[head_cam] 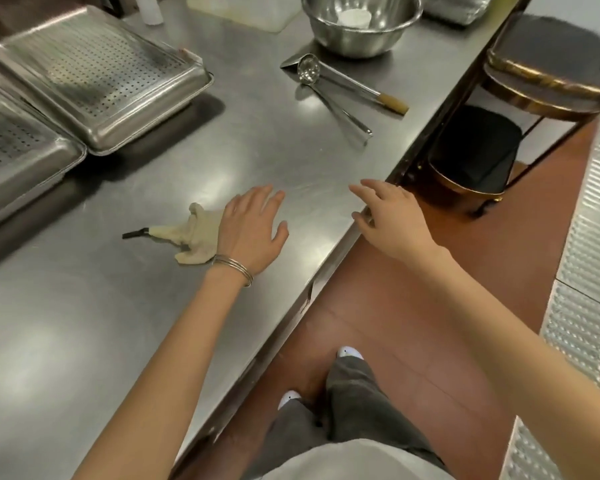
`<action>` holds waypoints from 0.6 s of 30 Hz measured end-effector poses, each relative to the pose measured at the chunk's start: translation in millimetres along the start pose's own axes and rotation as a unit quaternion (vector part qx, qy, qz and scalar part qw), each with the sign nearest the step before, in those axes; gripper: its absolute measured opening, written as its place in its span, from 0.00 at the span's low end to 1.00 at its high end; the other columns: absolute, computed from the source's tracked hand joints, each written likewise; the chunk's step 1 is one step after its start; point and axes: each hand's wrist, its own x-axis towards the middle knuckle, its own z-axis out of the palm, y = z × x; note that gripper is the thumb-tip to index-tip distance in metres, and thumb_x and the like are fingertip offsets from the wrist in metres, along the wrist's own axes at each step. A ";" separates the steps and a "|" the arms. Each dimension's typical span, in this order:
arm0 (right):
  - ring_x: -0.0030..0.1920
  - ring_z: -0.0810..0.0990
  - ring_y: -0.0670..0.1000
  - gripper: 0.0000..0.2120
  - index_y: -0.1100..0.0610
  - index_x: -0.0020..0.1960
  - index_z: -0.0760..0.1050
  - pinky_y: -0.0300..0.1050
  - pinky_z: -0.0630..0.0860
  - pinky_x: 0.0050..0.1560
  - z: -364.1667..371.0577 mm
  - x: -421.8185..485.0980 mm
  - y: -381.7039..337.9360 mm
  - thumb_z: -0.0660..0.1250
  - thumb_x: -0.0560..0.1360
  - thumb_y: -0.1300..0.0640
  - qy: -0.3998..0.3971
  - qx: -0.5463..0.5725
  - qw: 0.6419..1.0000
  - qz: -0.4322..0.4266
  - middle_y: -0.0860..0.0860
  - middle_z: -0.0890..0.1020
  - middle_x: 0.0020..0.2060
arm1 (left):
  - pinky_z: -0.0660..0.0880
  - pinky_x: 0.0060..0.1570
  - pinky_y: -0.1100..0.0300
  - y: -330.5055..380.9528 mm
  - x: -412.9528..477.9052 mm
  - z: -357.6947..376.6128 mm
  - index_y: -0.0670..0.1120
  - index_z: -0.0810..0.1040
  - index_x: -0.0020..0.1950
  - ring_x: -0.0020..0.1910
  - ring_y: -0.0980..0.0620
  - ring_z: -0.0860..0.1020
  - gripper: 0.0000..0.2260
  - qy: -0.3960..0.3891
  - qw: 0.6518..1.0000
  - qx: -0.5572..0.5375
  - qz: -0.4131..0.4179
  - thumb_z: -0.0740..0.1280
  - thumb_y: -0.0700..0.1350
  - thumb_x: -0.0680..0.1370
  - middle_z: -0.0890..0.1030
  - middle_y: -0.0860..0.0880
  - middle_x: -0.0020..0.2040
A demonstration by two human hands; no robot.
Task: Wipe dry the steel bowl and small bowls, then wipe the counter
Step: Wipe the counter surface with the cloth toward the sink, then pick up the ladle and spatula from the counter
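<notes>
— What did you see at the left?
— Two perforated trays (94, 74) on the counter (84, 323). Then the cloth (191, 233), its right end under my left hand (253, 230), fingers straight and spread, pressed flat.
— And the bowls?
— The steel bowl (357, 39) stood farther along, a small bowl (354, 18) inside it and a ladle (309, 69) lying just before it. My right hand (392, 216) was at the counter's edge, fingers loose, holding nothing.

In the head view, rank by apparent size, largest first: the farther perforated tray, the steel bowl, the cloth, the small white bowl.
1. farther perforated tray
2. steel bowl, cropped at top
3. cloth, partly hidden by the left hand
4. small white bowl
Both bowls are farther away.
</notes>
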 end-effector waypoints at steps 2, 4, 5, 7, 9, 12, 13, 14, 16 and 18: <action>0.68 0.68 0.57 0.23 0.54 0.70 0.67 0.60 0.61 0.67 -8.3 -3.2 10.0 0.63 0.76 0.54 0.044 -0.006 0.999 -0.001 0.55 0.71 0.67 | 0.62 0.67 0.47 13.1 11.7 -0.4 0.45 0.70 0.68 0.67 0.43 0.68 0.26 0.011 1.000 0.001 0.018 0.52 0.53 0.73 0.72 0.43 0.68; 0.69 0.66 0.58 0.23 0.54 0.70 0.66 0.62 0.60 0.68 -12.3 -6.0 21.5 0.64 0.76 0.54 0.069 -0.013 0.998 0.005 0.56 0.71 0.67 | 0.60 0.68 0.47 24.1 21.5 2.4 0.45 0.69 0.69 0.69 0.44 0.67 0.26 0.016 0.999 0.002 0.032 0.52 0.52 0.74 0.71 0.43 0.68; 0.70 0.65 0.58 0.24 0.54 0.70 0.66 0.62 0.59 0.69 -13.2 -7.3 28.2 0.64 0.76 0.54 0.075 -0.013 0.997 0.012 0.56 0.70 0.68 | 0.60 0.68 0.47 29.5 26.1 4.7 0.46 0.68 0.69 0.69 0.44 0.66 0.26 0.015 0.999 0.001 0.037 0.52 0.52 0.74 0.70 0.43 0.69; 0.71 0.63 0.58 0.24 0.53 0.71 0.65 0.61 0.58 0.70 -13.7 -9.9 42.7 0.63 0.76 0.53 0.077 -0.014 0.997 0.021 0.56 0.69 0.69 | 0.61 0.68 0.46 40.5 34.8 9.9 0.45 0.68 0.70 0.70 0.44 0.66 0.26 0.009 0.999 0.000 0.042 0.52 0.53 0.74 0.70 0.43 0.69; 0.72 0.62 0.58 0.25 0.53 0.72 0.64 0.61 0.57 0.70 -13.5 -11.8 59.0 0.62 0.76 0.52 0.069 -0.019 0.997 0.025 0.56 0.68 0.69 | 0.61 0.68 0.46 53.0 44.6 16.6 0.45 0.68 0.70 0.70 0.44 0.66 0.26 0.000 0.999 0.001 0.044 0.52 0.53 0.74 0.69 0.43 0.70; 0.72 0.62 0.58 0.25 0.53 0.72 0.64 0.60 0.58 0.70 -15.1 -11.2 88.3 0.62 0.76 0.51 0.059 -0.019 0.998 0.021 0.55 0.68 0.69 | 0.61 0.68 0.46 75.6 60.0 27.5 0.45 0.68 0.69 0.69 0.43 0.67 0.26 -0.005 0.999 -0.001 0.039 0.52 0.53 0.74 0.70 0.43 0.69; 0.72 0.62 0.58 0.25 0.53 0.72 0.64 0.60 0.58 0.69 -16.1 -9.6 98.9 0.62 0.76 0.51 0.055 -0.020 0.998 0.018 0.55 0.69 0.69 | 0.61 0.68 0.46 83.4 65.6 31.5 0.45 0.68 0.69 0.69 0.43 0.67 0.26 -0.006 0.999 0.001 0.036 0.52 0.53 0.74 0.70 0.42 0.69; 0.72 0.62 0.57 0.25 0.53 0.72 0.64 0.60 0.58 0.69 -17.5 -7.0 110.0 0.62 0.76 0.51 0.051 -0.021 0.998 0.013 0.55 0.68 0.70 | 0.61 0.68 0.46 91.5 71.8 35.5 0.44 0.69 0.69 0.68 0.43 0.68 0.26 -0.007 0.999 0.003 0.033 0.52 0.53 0.74 0.71 0.42 0.68; 0.72 0.61 0.56 0.25 0.52 0.72 0.63 0.59 0.58 0.70 -21.4 0.6 133.8 0.62 0.77 0.50 0.040 -0.019 0.999 0.003 0.54 0.68 0.70 | 0.61 0.68 0.46 108.6 85.0 43.2 0.44 0.69 0.69 0.68 0.43 0.68 0.26 -0.006 1.000 0.001 0.021 0.52 0.53 0.74 0.71 0.42 0.68; 0.73 0.61 0.56 0.25 0.52 0.72 0.63 0.59 0.57 0.70 -27.7 10.8 159.5 0.61 0.77 0.50 0.030 -0.014 0.999 -0.009 0.53 0.67 0.70 | 0.61 0.67 0.46 126.6 99.6 50.7 0.44 0.69 0.69 0.68 0.43 0.68 0.26 -0.006 1.000 -0.001 0.009 0.52 0.53 0.74 0.71 0.42 0.68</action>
